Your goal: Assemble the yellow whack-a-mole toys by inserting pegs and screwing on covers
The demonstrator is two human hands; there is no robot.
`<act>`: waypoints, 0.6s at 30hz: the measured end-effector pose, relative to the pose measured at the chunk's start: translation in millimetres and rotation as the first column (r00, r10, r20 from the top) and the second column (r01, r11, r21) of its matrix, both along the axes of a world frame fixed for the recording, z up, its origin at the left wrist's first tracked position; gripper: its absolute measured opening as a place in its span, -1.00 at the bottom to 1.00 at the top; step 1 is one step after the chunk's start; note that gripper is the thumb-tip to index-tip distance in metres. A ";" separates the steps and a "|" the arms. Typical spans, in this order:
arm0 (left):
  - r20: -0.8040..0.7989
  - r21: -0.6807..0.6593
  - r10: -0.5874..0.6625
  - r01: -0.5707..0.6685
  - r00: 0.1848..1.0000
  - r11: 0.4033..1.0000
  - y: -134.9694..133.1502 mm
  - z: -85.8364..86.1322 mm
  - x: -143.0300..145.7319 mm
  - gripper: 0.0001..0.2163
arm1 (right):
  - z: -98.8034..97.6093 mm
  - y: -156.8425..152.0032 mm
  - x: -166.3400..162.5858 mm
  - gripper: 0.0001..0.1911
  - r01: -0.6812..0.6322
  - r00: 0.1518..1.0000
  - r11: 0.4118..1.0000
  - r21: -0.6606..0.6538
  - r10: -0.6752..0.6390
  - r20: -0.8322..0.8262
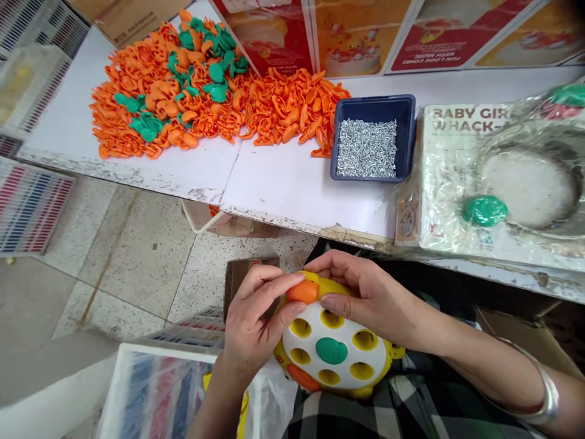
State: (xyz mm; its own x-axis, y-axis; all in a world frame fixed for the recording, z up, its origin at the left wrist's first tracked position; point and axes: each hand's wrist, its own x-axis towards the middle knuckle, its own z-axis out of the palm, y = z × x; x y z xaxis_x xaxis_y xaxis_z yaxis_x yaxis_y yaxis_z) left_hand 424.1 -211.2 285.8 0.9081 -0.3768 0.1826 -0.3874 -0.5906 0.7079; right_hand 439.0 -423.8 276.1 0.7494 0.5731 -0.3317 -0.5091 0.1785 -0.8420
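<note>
left hand (251, 323) pinches one orange piece (303, 292), right hand (379, 305) clasps one yellow toy (342, 333) with six holes (364, 339).

Mid-frame, you have room over the desk (283, 186). Orange pieces (159, 94) block your upper left, the blue tray (406, 137) upper right.

Box (444, 177): BABY GIR… WHACK-A… | Carton (437, 42): FUN LOOK COMES WITH MUSIC

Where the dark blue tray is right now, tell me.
In the head view's upper half, right of centre, the dark blue tray stands on the white table, between the pile of orange pieces and the plastic-wrapped box.
</note>
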 end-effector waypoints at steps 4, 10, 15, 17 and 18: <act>0.010 0.016 0.028 -0.028 1.000 0.999 1.5 -2.3 -3.4 -0.70 | 0.7 -0.2 0.7 -0.75 -0.008 1.000 1.000 -0.008 0.008 0.016; 0.012 0.048 0.009 -0.010 1.000 0.999 0.2 1.7 -0.9 -0.66 | 2.7 -0.7 -0.8 -0.74 0.021 0.999 1.000 0.023 -0.020 -0.032; -0.129 0.006 0.008 -0.007 0.992 1.000 -5.5 12.1 0.4 -0.68 | 4.1 -1.9 -5.2 -0.74 0.067 0.997 0.998 0.014 -0.067 -0.047; -0.215 -0.034 0.024 -0.032 0.976 0.999 -10.5 14.4 -0.2 -0.69 | 2.9 -3.1 -5.2 -0.75 0.073 0.997 0.997 0.010 -0.073 -0.036; -0.252 -0.065 0.029 -0.047 0.967 0.997 -13.9 14.7 -0.3 -0.70 | 1.6 -3.9 -4.8 -0.74 0.080 0.996 0.997 0.010 -0.080 -0.028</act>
State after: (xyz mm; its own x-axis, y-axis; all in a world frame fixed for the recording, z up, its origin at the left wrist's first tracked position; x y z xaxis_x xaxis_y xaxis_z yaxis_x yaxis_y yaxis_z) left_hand 423.9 -225.1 300.5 0.9415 -0.3357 -0.0283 -0.1704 -0.5469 0.8197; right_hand 434.2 -427.8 277.7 0.7836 0.5154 -0.3470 -0.5160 0.2287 -0.8255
